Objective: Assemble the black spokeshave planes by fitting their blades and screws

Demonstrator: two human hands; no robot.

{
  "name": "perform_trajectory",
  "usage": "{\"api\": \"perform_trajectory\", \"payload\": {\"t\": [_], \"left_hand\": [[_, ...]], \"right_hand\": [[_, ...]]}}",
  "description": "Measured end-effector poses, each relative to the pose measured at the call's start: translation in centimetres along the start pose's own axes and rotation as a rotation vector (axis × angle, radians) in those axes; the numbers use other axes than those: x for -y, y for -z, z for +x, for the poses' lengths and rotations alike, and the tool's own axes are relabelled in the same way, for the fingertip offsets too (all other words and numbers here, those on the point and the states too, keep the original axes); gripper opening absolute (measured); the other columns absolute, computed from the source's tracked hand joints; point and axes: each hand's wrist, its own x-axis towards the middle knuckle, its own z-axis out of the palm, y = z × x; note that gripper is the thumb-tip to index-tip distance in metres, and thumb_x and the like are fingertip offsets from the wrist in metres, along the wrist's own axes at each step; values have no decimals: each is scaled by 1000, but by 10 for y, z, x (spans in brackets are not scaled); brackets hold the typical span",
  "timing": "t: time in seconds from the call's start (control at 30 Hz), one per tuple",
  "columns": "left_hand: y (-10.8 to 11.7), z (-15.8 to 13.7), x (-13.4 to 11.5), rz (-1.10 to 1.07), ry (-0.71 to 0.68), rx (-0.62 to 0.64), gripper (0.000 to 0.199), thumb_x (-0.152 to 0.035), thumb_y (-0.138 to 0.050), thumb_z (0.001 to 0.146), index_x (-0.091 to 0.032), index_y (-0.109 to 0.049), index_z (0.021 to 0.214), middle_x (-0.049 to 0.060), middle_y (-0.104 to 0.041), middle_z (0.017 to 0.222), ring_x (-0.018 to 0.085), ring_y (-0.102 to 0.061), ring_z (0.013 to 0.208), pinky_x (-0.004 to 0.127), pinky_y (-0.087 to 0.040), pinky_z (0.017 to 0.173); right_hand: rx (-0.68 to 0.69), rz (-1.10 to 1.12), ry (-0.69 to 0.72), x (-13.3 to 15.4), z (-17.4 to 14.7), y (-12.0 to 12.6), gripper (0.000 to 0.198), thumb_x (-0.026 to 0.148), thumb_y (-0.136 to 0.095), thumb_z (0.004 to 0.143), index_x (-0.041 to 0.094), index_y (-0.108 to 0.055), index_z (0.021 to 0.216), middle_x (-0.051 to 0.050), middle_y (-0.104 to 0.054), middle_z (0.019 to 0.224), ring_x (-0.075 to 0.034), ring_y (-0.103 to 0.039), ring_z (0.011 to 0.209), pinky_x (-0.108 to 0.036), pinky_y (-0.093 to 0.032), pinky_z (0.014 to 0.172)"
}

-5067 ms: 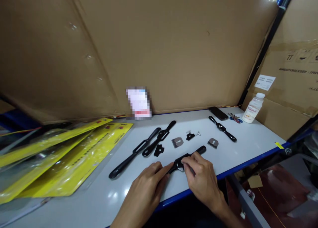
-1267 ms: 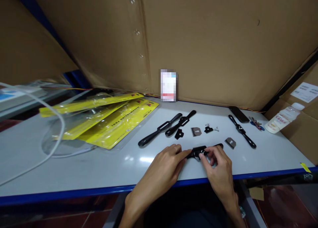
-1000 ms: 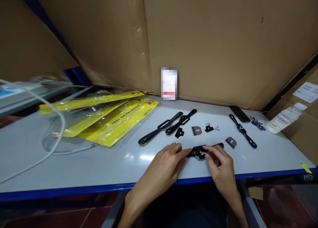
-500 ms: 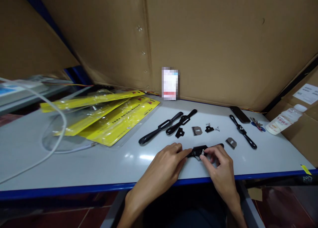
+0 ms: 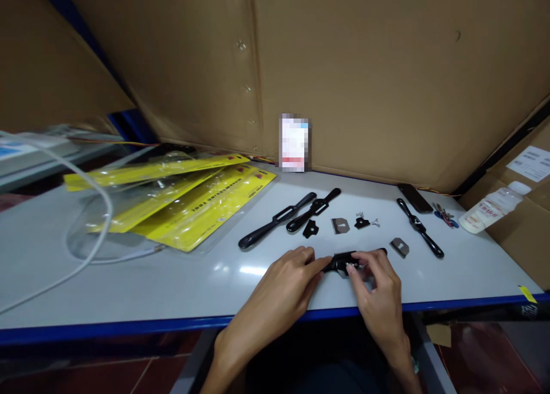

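Note:
A black spokeshave (image 5: 340, 263) lies across the front of the table under both hands. My left hand (image 5: 296, 276) is closed on its left handle. The fingertips of my right hand (image 5: 380, 282) pinch a small silver thumbscrew (image 5: 350, 264) at the middle of the spokeshave; my fingers partly hide it. Behind them lie two more spokeshave bodies (image 5: 278, 219), (image 5: 315, 209), a black cap plate (image 5: 310, 229) and a grey blade (image 5: 340, 225). Another cap plate (image 5: 361, 223) has silver screws (image 5: 375, 222) beside it. Right of my hands rest a second blade (image 5: 400, 247) and another spokeshave (image 5: 417, 224).
Yellow packaging sleeves (image 5: 201, 211) are piled on the left, near a white cable (image 5: 107, 211). A dark phone-like slab (image 5: 415, 198), keys (image 5: 445, 215) and a white bottle (image 5: 492, 209) stand or lie at the right. Cardboard (image 5: 365, 85) walls the back; a blue edge (image 5: 129, 329) runs in front.
My right thumb and fingers have shifted slightly around the thumbscrew, which now shows less upright. My left hand stays on the handle. The view has moved a little.

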Motion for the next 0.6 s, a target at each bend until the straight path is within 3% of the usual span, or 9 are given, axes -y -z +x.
{"api": "perform_trajectory", "payload": {"t": [0.13,0.4,0.6], "left_hand": [[-1,0,1,2,-11,-12,37,-13,-47,98,-23,-69,126,8,-67,99,23,-65,88,38,-57,78],[-1,-1,2,-12,-4,-4,38,-13,-47,98,-24,-68,128,8,-67,100,23,-65,86,39,-57,78],[-2,-2,3,-32,-4,-26,39,-13,-48,97,-26,-68,127,6,-67,96,21,-65,84,36,-56,76]], "right_hand": [[-123,-19,-45,-5,-2,-5,6,17,-54,88,21,-57,90,0,-61,79,-14,-56,62,-28,-47,61],[-5,8,-43,-4,1,-2,8,17,-54,90,23,-55,84,1,-62,79,-13,-57,63,-27,-46,63],[-119,51,-72,-3,-2,-2,10,17,-53,90,23,-57,83,2,-63,72,-14,-56,59,-26,-45,60]]}}
